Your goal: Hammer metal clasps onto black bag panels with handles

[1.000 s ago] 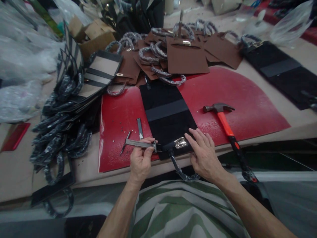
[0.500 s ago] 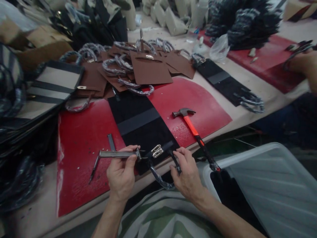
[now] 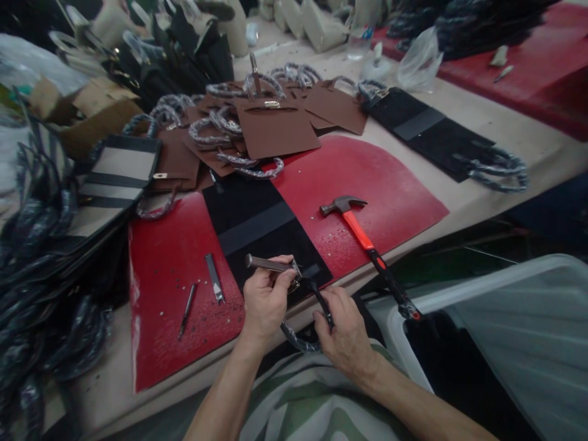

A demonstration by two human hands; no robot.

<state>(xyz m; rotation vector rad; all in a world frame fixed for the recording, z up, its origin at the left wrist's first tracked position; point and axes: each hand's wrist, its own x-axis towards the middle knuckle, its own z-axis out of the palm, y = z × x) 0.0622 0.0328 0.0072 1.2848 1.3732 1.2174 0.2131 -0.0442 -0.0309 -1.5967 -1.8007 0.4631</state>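
My left hand (image 3: 267, 306) is closed around a metal punch (image 3: 269, 263), its wide end against the black bag panel (image 3: 257, 211) near a shiny metal fitting (image 3: 294, 285), mostly hidden by the tool and fingers. Between the thumb and fingers of my right hand (image 3: 345, 331) is the black end of a plastic-wrapped bag handle (image 3: 299, 340), looping at the panel's near edge. A claw hammer (image 3: 356, 226) with an orange and black grip lies to the right. Left of the panel lie a flat forked punch (image 3: 214, 278) and a thin metal rod (image 3: 187, 311).
The panel lies on a red mat (image 3: 381, 177). Brown bag panels (image 3: 275, 131) with wrapped handles are heaped behind it. Black-and-beige bag pieces (image 3: 122, 162) pile up at left. Another black panel (image 3: 427, 131) lies at right, above a translucent bin (image 3: 519, 318).
My left hand has moved right with the punch, bringing its end from the panel's left side onto the metal fitting. My right hand stays at the handle. The co-worker's hand has left view.
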